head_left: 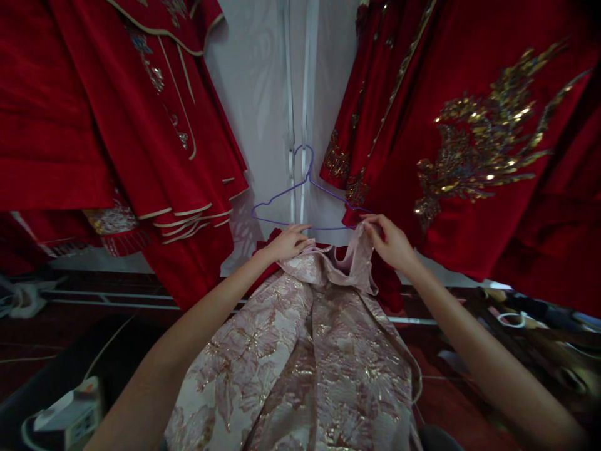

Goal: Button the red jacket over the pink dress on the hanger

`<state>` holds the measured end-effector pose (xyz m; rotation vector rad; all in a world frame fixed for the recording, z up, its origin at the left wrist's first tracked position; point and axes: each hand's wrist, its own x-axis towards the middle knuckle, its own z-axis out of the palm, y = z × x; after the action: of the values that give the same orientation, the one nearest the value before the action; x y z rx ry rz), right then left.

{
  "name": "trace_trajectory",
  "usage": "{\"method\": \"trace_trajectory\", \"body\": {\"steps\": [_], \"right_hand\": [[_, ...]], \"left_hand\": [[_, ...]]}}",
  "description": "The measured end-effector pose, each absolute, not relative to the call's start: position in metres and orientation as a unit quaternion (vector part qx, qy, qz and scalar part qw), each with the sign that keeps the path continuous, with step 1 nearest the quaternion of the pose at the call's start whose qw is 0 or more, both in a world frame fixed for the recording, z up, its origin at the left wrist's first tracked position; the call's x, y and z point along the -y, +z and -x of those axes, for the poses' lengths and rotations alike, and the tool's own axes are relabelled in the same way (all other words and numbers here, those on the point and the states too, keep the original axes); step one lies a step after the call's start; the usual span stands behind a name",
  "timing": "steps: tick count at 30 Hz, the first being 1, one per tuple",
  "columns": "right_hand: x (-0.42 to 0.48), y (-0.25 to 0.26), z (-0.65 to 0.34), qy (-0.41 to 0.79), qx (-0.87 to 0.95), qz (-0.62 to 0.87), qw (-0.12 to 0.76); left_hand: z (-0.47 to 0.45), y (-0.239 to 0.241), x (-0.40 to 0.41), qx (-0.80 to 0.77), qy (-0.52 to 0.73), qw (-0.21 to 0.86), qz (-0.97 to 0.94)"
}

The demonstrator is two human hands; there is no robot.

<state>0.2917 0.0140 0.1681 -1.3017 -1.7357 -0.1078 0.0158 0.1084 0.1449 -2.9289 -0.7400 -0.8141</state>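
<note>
A pale pink brocade garment [310, 351] with gold floral pattern spreads out below me. My left hand [287, 242] grips its top left edge, fingers closed on the fabric and the bottom wire of a purple wire hanger [300, 188]. My right hand [389, 241] pinches the garment's top right corner beside the hanger's right end. The hanger's hook points up against a white wall panel [267, 94].
Red velvet robes with gold embroidery hang at the left [117, 119] and at the right [474, 144]. A white box [70, 413] lies on the dark floor at lower left. Cluttered items [526, 319] sit at lower right.
</note>
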Motion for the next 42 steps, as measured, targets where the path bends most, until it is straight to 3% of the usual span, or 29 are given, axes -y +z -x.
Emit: {"method": "trace_trajectory", "body": {"steps": [4,7,19,29,35,38,42], "right_hand": [[-0.028,0.16,-0.332,-0.086,0.551,0.703,0.441],[-0.033,0.151,-0.356,-0.103,0.517,0.749,0.401],[-0.039,0.179,-0.327,-0.153,0.595,0.617,0.492],[-0.075,0.202,-0.27,-0.1,0.656,0.607,0.437],[-0.069,0.201,-0.272,-0.109,0.637,0.6,0.473],[-0.069,0.204,-0.279,-0.104,0.646,0.596,0.466],[-0.07,0.208,-0.284,-0.098,0.663,0.592,0.448]], "left_hand": [[-0.014,0.136,-0.103,0.227,-0.285,-0.007,0.931],[-0.011,0.139,-0.098,0.207,-0.295,-0.019,0.933],[-0.012,0.148,-0.095,0.206,-0.29,-0.016,0.935],[-0.013,0.158,-0.085,0.215,-0.332,-0.047,0.917],[0.048,0.171,-0.103,0.357,-0.391,0.033,0.848],[0.085,0.16,-0.113,0.442,-0.392,0.088,0.802],[0.114,0.14,-0.114,0.484,-0.419,0.085,0.764]]}}
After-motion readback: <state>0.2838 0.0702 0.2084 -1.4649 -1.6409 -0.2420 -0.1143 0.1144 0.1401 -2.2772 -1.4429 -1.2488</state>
